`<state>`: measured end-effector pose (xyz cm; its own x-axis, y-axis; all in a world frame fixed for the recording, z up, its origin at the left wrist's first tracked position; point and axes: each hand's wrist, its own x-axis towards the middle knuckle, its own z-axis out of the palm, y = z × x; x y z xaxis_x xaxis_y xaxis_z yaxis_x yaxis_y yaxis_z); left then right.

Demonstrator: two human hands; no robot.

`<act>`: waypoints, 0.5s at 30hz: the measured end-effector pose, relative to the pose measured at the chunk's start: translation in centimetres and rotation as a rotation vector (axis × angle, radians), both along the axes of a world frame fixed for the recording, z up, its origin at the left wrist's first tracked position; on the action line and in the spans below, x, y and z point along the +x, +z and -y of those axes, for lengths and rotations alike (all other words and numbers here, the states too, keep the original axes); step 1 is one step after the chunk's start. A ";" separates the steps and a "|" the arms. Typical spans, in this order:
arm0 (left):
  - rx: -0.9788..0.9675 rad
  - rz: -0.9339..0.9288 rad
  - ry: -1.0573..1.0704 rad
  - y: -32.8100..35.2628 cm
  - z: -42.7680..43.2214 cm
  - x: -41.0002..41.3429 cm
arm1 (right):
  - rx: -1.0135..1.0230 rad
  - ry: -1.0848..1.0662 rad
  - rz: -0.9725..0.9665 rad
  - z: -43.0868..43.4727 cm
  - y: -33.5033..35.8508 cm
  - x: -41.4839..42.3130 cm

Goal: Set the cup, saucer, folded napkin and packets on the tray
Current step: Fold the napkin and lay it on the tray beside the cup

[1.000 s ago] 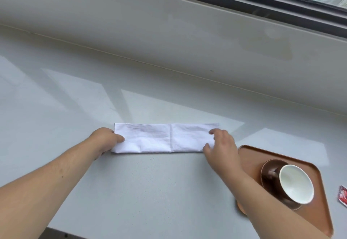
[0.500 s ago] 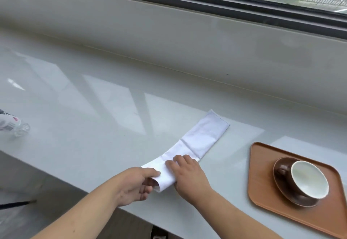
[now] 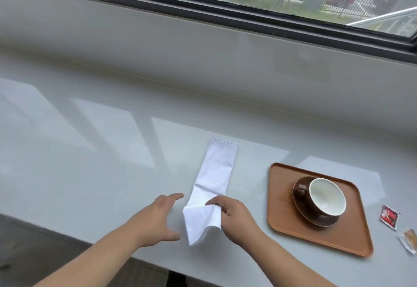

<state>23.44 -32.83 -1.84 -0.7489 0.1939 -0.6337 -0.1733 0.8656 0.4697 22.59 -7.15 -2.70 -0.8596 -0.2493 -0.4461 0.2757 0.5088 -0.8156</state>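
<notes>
A long white folded napkin [image 3: 216, 171] lies on the grey counter, pointing away from me. My right hand [image 3: 234, 221] pinches its near end, which is lifted and curled off the surface. Just left of that end hovers my left hand [image 3: 158, 216], fingers spread and holding nothing. To the right sits the brown tray [image 3: 282, 223]. On it stands a brown saucer [image 3: 325, 222] carrying a brown cup [image 3: 327, 197] with a white inside. A red packet [image 3: 388, 216] and a tan packet [image 3: 409, 238] lie on the counter beyond the tray's right edge.
The grey counter [image 3: 90, 151] ends in a near edge just below my wrists, with floor beyond it. A low wall rises behind the counter under a dark-framed window [image 3: 248, 14].
The napkin has swung from lying crosswise to pointing away from me. My right hand has lifted its near end. My left hand has let go and opened.
</notes>
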 end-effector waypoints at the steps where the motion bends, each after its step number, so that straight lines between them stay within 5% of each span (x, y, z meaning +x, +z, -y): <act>1: 0.031 -0.026 -0.005 0.2 -0.8 -0.7 | -0.056 -0.045 0.032 -0.2 0.4 -0.8; 8: 0.234 -0.135 -0.023 1.0 -4.4 -7.1 | -0.236 -0.201 0.212 -1.9 1.8 -6.1; 15: 0.610 -0.002 0.299 0.4 -6.2 -13.6 | -0.321 -0.345 0.193 -1.9 0.7 -9.6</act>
<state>9.82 -26.59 -1.44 -0.8267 0.3012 -0.4752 -0.3627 0.3604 0.8594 13.02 -5.25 -1.97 -0.8255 -0.1161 -0.5523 0.5445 0.0939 -0.8335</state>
